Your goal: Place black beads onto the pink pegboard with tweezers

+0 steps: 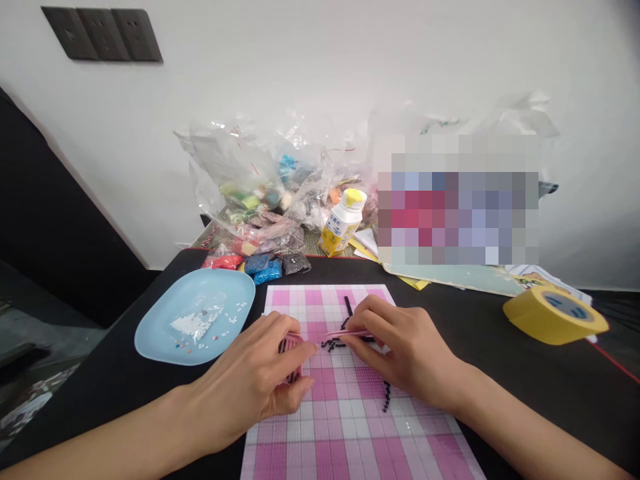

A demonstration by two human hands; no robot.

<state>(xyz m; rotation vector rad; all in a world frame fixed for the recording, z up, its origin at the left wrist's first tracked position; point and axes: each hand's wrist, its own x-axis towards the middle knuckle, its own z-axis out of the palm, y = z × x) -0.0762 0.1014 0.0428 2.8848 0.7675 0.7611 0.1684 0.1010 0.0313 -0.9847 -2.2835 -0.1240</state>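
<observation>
My left hand (267,367) grips a small pink grooved tray (292,345) with dark beads in its slots, partly covered by the fingers. Pinched in my right hand (405,343) is a pair of pink tweezers (345,333), its tip pointing left toward the tray. Under both hands lies a pink-and-white checkered board with a fine grid (330,427). Black beads (387,395) form lines on it, and my right hand hides part of them. Whether the tweezers hold a bead is too small to tell.
At the left a light blue plate (155,337) carries white and a few coloured beads. Small bead packets (267,271), clear plastic bags (225,160) and a white-and-yellow bottle (344,223) stand at the back. A yellow tape roll (530,320) lies on the black table (465,313) at right.
</observation>
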